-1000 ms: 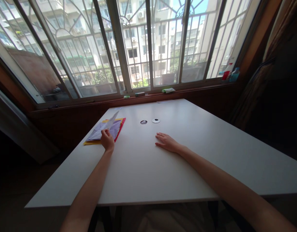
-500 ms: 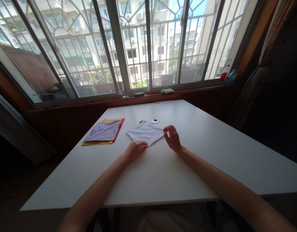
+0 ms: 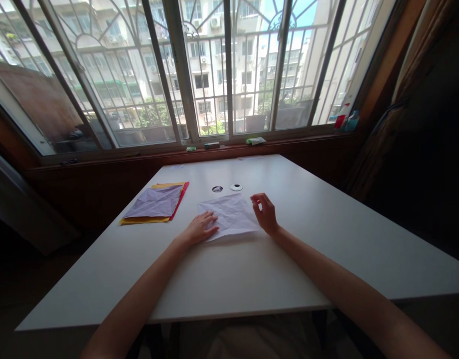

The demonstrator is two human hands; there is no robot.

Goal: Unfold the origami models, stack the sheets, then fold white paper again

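Observation:
A creased white square of paper (image 3: 231,215) lies flat on the white table (image 3: 251,269) in front of me. My left hand (image 3: 200,228) rests with its fingers spread on the sheet's left edge and presses it down. My right hand (image 3: 265,212) is at the sheet's right edge, fingers curled, thumb and forefinger pinched near the upper right corner. Whether they grip the paper is unclear.
A stack of coloured sheets (image 3: 154,203), lilac on top with yellow and red under it, lies at the table's left. Two round cable holes (image 3: 226,188) sit behind the sheet. Small items lie on the window sill (image 3: 214,145); bottles (image 3: 345,121) stand at the right.
My left hand lifted a white sheet off the coloured stack and brought it to the middle of the table. Both hands then turned it square and laid it flat.

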